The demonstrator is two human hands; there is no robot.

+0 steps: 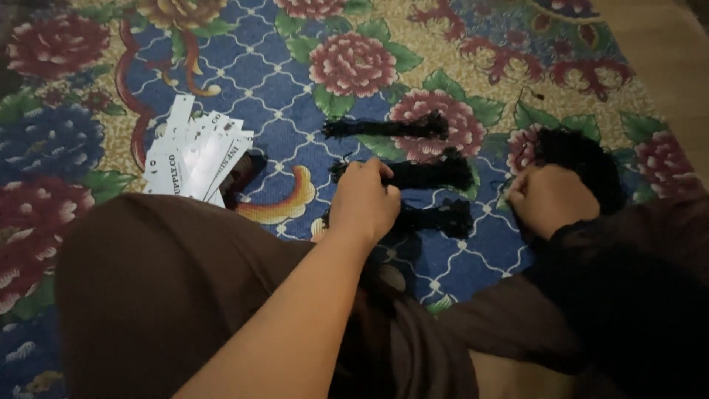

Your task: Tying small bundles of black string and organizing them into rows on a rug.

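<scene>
Black bundles (pixel 402 174) under curled left hand (pixel 365 203); right hand (pixel 550 199) fisted beside black pile (pixel 583 159)

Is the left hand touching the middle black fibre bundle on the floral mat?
Touching: the head view shows the left hand closed over the left end of the middle black fibre bundle, no gap.

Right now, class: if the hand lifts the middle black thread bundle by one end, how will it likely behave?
Probably floppy: the middle bundle under the left hand looks like loose fibres with frayed ends. Likely light, since it lies thin and flat on the floral mat. Unlikely to roll.
</scene>
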